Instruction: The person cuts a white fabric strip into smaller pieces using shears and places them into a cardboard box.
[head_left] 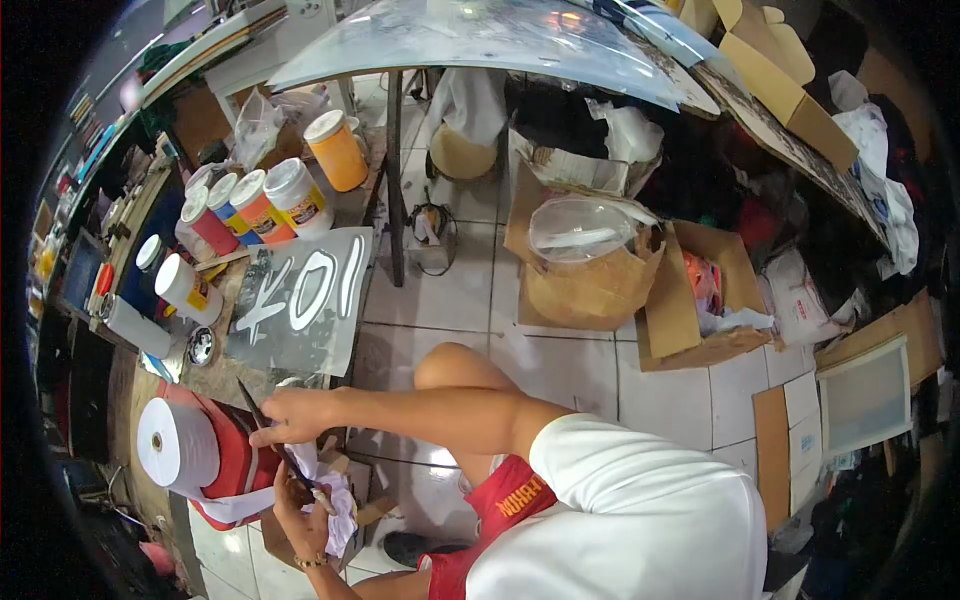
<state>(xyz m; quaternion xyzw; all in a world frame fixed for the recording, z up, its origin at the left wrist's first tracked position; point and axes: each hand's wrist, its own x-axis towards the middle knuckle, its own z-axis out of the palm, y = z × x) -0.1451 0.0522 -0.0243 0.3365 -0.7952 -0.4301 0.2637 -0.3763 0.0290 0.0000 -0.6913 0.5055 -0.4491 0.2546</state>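
Note:
A long, thin, dark tool with a pointed tip (249, 397) runs slantwise between my hands. My right hand (297, 414) pinches it near the upper part, at the bench edge. My left hand (302, 520), with a bracelet at the wrist, is closed around its lower end. Crumpled white cloth or paper (340, 512) lies beside my left hand in a cardboard box. A large white roll (178, 446) rests on a red holder (240, 440) just left of both hands. Beyond my right hand lies a grey sheet (290, 345) with white painted lettering.
Several paint jars, including an orange one (337, 152) and an open-looking white one (188, 289), stand around the sheet. A round lid (201, 346) lies near its corner. Cardboard boxes (700, 300) and a large bag-lined carton (590, 270) sit on the tiled floor. A table leg (395, 180) rises beyond.

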